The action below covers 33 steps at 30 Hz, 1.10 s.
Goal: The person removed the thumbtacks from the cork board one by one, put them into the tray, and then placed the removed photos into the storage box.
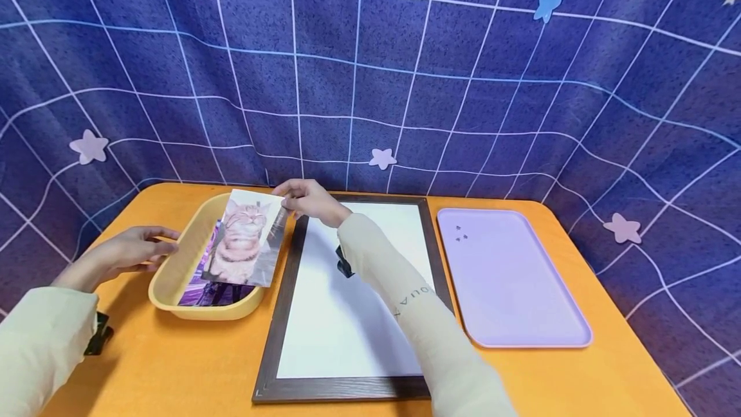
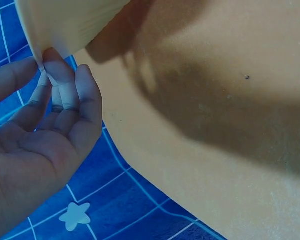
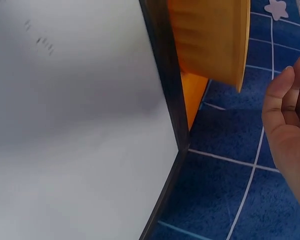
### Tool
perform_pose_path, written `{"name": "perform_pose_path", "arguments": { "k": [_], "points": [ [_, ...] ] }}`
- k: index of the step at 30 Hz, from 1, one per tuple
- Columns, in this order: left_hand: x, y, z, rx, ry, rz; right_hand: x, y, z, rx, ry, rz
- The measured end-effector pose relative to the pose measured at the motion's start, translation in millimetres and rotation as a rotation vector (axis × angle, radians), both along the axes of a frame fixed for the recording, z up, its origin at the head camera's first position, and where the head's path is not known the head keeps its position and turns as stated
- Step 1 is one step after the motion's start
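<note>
My right hand (image 1: 312,201) pinches the upper right corner of a cat picture (image 1: 240,237), a print of a pinkish cat with closed eyes. The picture is tilted over a yellow plastic bin (image 1: 214,314). Inside the bin lies a purple picture (image 1: 222,295), partly covered by the cat one. At the bin's left side is my left hand (image 1: 130,250); in the left wrist view its thumb and fingertips pinch the bin's rim (image 2: 65,30). The right wrist view catches the right hand (image 3: 290,120) at its edge, with only a sliver of the picture.
A dark-framed white board (image 1: 330,340) lies in the middle of the orange table, under my right forearm. To its right is a lilac tray (image 1: 509,275) with several small dark pieces (image 1: 460,234) near its far left corner. A blue gridded curtain (image 1: 324,82) hangs behind.
</note>
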State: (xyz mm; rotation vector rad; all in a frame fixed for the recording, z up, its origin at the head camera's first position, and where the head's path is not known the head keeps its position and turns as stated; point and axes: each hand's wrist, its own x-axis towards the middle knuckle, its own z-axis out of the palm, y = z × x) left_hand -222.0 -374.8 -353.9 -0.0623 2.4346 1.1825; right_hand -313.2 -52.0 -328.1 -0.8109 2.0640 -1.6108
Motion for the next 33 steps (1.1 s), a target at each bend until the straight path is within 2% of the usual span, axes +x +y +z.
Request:
{"name": "perform_pose_path", "arguments": {
  "k": [2,8,14,26,33],
  "points": [
    [-0.2,0,-0.4,0.008,0.001,0.001,1.1,-6,-0.1,-0.012,0.002,-0.015],
    [-0.3,-1,-1.2,0.027,0.006,-0.005,-4.8,-28,-16.3,-0.054,0.039,-0.039],
    [0.2,-3,-3.1,0.025,0.006,-0.005,-0.4,-40,-23.0,-0.027,0.101,-0.059],
    [0.3,-2,-3.5,0.019,0.008,-0.002,8.5,-53,-34.5,0.149,0.279,-0.127],
    [-0.3,0,-2.8,0.023,0.012,-0.008,14.3,-55,-30.3,0.225,0.249,-0.135]
  ]
}}
